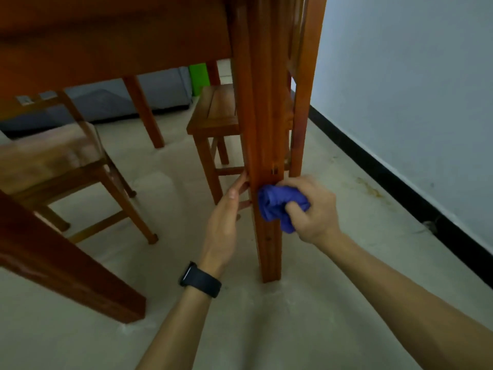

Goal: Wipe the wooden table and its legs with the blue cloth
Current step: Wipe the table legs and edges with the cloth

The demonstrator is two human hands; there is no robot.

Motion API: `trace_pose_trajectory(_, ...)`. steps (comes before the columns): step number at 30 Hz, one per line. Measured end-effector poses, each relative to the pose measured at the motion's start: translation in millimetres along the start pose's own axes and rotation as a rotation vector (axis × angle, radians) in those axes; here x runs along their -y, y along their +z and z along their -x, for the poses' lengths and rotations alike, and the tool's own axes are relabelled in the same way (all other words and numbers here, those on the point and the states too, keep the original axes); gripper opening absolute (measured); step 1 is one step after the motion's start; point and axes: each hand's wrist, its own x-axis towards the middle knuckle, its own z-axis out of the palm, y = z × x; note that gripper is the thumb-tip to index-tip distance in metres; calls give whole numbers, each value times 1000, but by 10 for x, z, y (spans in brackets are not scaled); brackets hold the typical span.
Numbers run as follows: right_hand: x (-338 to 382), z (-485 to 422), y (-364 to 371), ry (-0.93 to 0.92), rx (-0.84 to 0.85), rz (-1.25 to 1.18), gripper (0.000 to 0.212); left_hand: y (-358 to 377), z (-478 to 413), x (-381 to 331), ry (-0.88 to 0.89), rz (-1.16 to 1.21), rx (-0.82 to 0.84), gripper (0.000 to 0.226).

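A reddish wooden table (106,49) fills the top left, seen from below its top. Its near right leg (264,129) runs down the middle of the view to the floor. My right hand (312,209) grips a bunched blue cloth (274,206) and presses it against the lower part of that leg. My left hand (226,222), with a black watch on the wrist, lies along the leg's left side, fingers straight and touching the wood. Another table leg (66,268) crosses the lower left.
A wooden chair (61,166) stands at the left under the table. A second wooden chair (216,113) stands just behind the leg. A pale wall with a black skirting (400,188) runs along the right. The floor is beige.
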Motion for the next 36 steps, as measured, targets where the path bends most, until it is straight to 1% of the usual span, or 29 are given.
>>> trace_pose_trajectory(2,161,-250,-121,59,-247,-105,32,24,9,-53,27,-13,-48,39)
trace_pose_trajectory(3,224,-330,-164,83,-318,-133,32,57,-1,-86,40,-18,-81,39)
trace_pose_trajectory(4,268,-370,-184,79,-336,-134,34,97,-22,-109,45,-19,-111,39)
trace_pose_trajectory(5,299,-357,-183,33,-299,-97,38,142,-38,-147,47,-14,-133,39)
trace_pose_trajectory(6,297,-291,-155,-39,-208,-13,43,174,-49,-188,49,-10,-151,40)
trace_pose_trajectory(8,160,-38,-45,-190,46,219,47,188,-73,-282,75,-27,-178,36)
trace_pose_trajectory(9,65,91,3,-210,196,282,45,177,-93,-340,93,-52,-190,30)
trace_pose_trajectory(10,-31,202,26,-159,327,275,43,162,-116,-407,116,-85,-200,26)
trace_pose_trajectory(11,-121,272,11,-44,401,194,43,151,-137,-469,138,-118,-207,25)
trace_pose_trajectory(12,-159,282,-36,116,375,51,44,146,-152,-531,157,-148,-208,29)
trace_pose_trajectory(14,-220,151,-158,414,105,-252,41,137,-167,-631,197,-229,-213,41)
trace_pose_trajectory(15,-226,44,-226,493,-45,-357,36,141,-169,-675,216,-269,-226,47)
trace_pose_trajectory(17,-161,-219,-358,533,-250,-458,24,144,-206,-730,254,-337,-291,53)
trace_pose_trajectory(18,-96,-377,-415,533,-310,-534,25,164,-229,-757,275,-371,-327,54)
trace_pose_trajectory(20,86,-663,-496,493,-346,-673,32,260,-277,-788,297,-405,-387,58)
trace_pose_trajectory(22,322,-948,-582,391,-312,-748,34,422,-316,-790,299,-390,-442,64)
trace_pose_trajectory(24,517,-1273,-642,283,-254,-805,36,561,-347,-779,309,-356,-494,63)
trace_pose_trajectory(27,665,-1678,-680,128,-181,-876,38,633,-378,-739,324,-321,-518,60)
trace_pose_trajectory(29,596,-1561,-515,60,-174,-869,40,634,-375,-732,356,-344,-529,61)
trace_pose_trajectory(30,491,-1366,-349,57,-183,-813,41,631,-376,-739,370,-362,-532,61)
trace_pose_trajectory(31,326,-1095,-139,80,-190,-729,43,621,-380,-737,380,-381,-536,62)
trace_pose_trajectory(32,116,-783,71,146,-161,-636,43,613,-385,-728,381,-395,-541,63)
trace_pose_trajectory(33,-118,-495,236,263,-71,-556,44,609,-386,-714,374,-403,-546,64)
trace_pose_trajectory(34,-339,-271,355,419,63,-492,45,602,-385,-691,366,-403,-543,65)
trace_pose_trajectory(35,-523,-118,412,580,217,-449,48,591,-384,-660,366,-402,-538,67)
trace_pose_trajectory(36,-646,-48,408,682,327,-441,48,579,-378,-631,377,-404,-539,67)
